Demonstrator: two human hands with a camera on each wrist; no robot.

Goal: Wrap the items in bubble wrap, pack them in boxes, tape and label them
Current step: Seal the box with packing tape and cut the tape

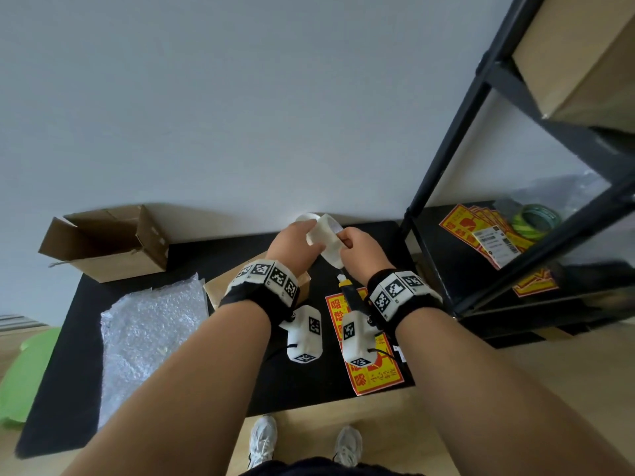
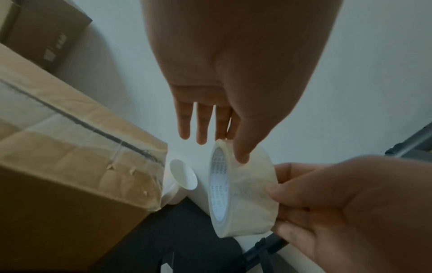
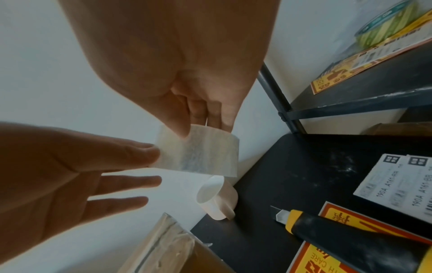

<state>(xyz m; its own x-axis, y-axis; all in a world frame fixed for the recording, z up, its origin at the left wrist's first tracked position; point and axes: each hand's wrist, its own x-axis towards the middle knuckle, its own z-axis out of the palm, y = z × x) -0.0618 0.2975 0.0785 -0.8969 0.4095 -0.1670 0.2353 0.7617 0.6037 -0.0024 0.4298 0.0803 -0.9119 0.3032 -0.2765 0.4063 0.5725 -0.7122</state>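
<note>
In the head view, the left hand (image 1: 292, 242) and the right hand (image 1: 360, 255) hold the tape roll (image 1: 323, 235) together at the frame's centre, above the black table (image 1: 68, 372). In the left wrist view, the left thumb and forefinger pinch the roll's upper rim, with the other fingers straight and the taped box (image 2: 70, 147) at left. In the right wrist view, the right thumb and curled fingers grip the roll at centre.

Noted: tape roll (image 2: 243, 194) translucent, glossy plastic film; sealed box (image 2: 70, 184) matt brown cardboard (seam under shiny clear tape (image 2: 70, 136)); bubble wrap (image 1: 147, 331) dimpled clear plastic; desk (image 1: 75, 355) matt black; shelf frame (image 1: 441, 156) black metal.
</note>
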